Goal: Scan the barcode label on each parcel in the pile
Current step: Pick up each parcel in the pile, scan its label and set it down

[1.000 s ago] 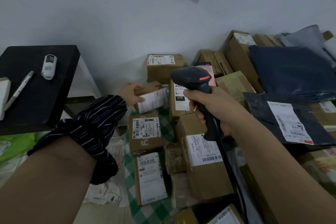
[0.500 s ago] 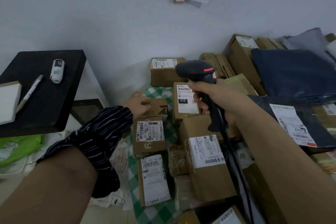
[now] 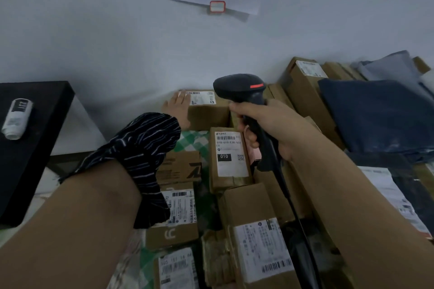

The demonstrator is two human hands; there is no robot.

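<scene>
the right hand (image 3: 265, 129) grips the scanner (image 3: 244, 94); the left hand (image 3: 177, 110) lies flat on the far box (image 3: 206, 112) by the wall. plenty of labelled parcels look left to scan.

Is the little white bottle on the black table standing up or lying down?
Lying down. The white bottle rests on its side on the black table, its label facing up.

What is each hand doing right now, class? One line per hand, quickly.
Left hand: open, resting flat on the far box, not gripping it.
Right hand: closed around the scanner handle.
</scene>
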